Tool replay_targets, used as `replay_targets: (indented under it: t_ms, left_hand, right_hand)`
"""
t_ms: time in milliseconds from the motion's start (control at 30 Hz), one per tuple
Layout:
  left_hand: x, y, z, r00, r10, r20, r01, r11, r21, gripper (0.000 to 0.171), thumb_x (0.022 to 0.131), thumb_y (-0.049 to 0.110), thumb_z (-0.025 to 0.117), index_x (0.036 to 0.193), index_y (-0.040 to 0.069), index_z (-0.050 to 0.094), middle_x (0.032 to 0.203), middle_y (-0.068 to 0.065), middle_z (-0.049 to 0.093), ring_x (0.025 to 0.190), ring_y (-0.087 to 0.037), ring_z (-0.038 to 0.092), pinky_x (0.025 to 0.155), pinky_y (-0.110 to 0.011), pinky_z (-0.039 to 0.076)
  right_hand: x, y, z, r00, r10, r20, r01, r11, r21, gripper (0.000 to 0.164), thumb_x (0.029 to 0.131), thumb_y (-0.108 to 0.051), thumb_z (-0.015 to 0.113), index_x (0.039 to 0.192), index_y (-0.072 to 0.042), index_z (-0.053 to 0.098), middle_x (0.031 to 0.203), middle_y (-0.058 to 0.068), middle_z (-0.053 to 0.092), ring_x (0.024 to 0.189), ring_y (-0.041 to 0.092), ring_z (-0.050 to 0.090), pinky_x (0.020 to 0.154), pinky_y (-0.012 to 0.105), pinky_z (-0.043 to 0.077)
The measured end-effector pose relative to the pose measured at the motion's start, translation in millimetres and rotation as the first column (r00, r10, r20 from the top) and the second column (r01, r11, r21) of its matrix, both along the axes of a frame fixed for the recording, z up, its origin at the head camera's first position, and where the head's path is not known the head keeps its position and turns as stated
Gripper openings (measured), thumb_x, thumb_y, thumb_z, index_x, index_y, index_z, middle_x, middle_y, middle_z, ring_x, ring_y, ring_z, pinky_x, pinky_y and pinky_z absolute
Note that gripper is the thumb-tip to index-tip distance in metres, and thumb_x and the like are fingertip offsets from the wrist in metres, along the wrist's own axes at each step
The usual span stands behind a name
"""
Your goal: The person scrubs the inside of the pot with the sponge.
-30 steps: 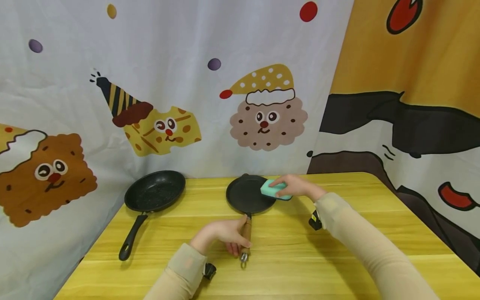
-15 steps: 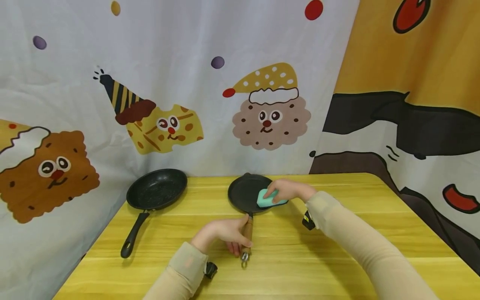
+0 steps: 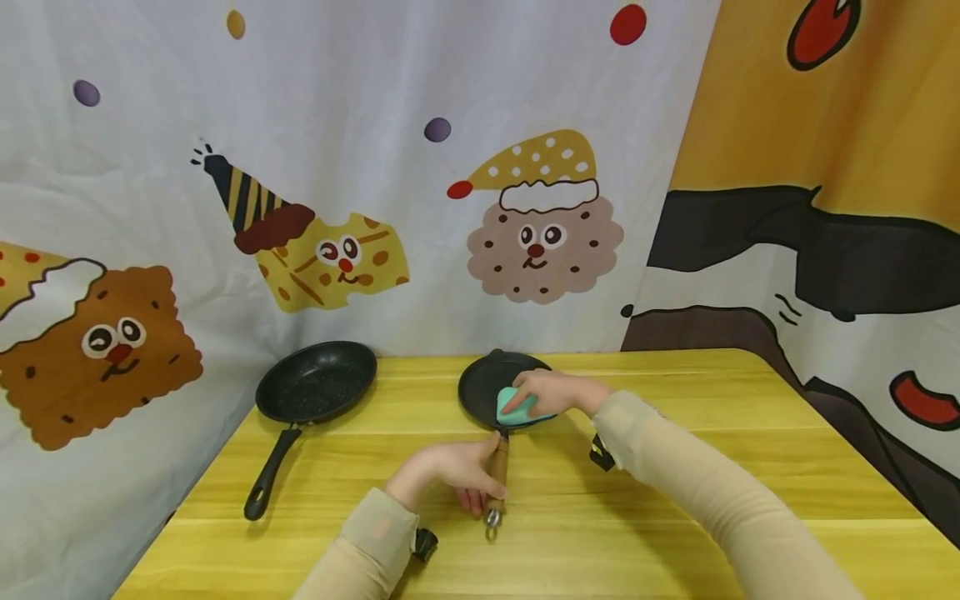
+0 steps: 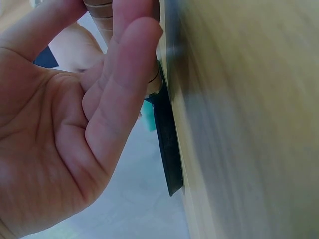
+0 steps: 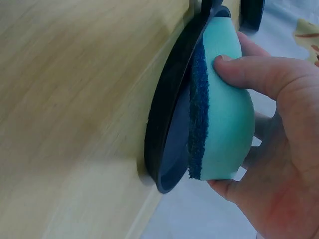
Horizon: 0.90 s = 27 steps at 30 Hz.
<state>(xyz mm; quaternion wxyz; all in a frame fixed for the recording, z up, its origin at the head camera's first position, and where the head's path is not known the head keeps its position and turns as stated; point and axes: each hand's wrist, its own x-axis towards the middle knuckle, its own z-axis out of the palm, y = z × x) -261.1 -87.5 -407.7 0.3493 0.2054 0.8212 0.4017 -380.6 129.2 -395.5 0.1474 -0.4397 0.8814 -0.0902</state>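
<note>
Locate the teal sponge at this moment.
In the head view, right of centre, the teal sponge is in the right hand, at the near right part of the wooden-handled pan.

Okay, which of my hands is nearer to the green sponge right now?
Your right. The right hand grips the green sponge at the flat pan; the left hand is apart from it, closer to you, on the wooden handle.

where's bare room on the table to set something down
The table is bare between the right sleeve and its right edge, and between the deeper pan and the flat pan. It is crowded at the flat pan, where the right hand holds a sponge, and around the wooden handle, gripped by the left hand.
</note>
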Motion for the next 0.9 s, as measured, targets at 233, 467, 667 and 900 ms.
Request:
replay_targets:
  t_ms: [233,467,667,900]
  left_hand:
    - [0.5,0,0.5,1.0,-0.003,-0.005,0.003,1.0,0.001,0.097,0.094,0.016,0.065,0.151,-0.006,-0.01,0.07,-0.015,0.069,0.061,-0.027,0.068,0.059,-0.038,0.057]
    - [1.6,1,0.7,1.0,-0.012,-0.008,0.012,1.0,0.001,0.096,0.094,0.015,0.065,0.151,-0.007,-0.009,0.071,-0.016,0.068,0.063,-0.027,0.068,0.06,-0.037,0.058]
    - [2.4,2,1.7,1.0,-0.005,0.003,0.005,1.0,0.005,0.096,0.095,0.015,0.065,0.15,-0.008,-0.011,0.071,-0.017,0.068,0.065,-0.03,0.069,0.061,-0.038,0.058]
    - [5.1,4,2.9,1.0,0.001,-0.014,-0.001,1.0,0.011,0.096,0.094,0.015,0.065,0.15,-0.008,-0.009,0.07,-0.015,0.068,0.063,-0.03,0.068,0.06,-0.041,0.058]
  right_hand:
    - [3.2,-15,-4.8,1.0,-0.023,0.001,0.023,1.0,-0.006,0.044,0.093,-0.008,0.065,0.13,-0.031,0.064,0.145,0.015,0.042,0.135,0.033,0.036,0.102,0.049,0.04]
    - [5.0,-31,-9.5,0.996,-0.054,-0.076,0.056,0.998,0.034,0.047,0.093,-0.017,0.067,0.135,-0.036,0.059,0.15,0.014,0.037,0.137,0.034,0.034,0.101,0.06,0.036]
    - [0.1,-44,-14.9,0.986,-0.086,-0.143,0.096,0.994,0.061,0.047,0.095,-0.022,0.065,0.137,-0.04,0.056,0.15,0.013,0.037,0.136,0.036,0.034,0.102,0.066,0.031]
    - [-10.0,-54,-22.6,0.977,-0.113,-0.18,0.123,0.991,0.046,0.047,0.098,-0.025,0.061,0.141,-0.042,0.05,0.149,0.013,0.037,0.135,0.036,0.036,0.103,0.065,0.031]
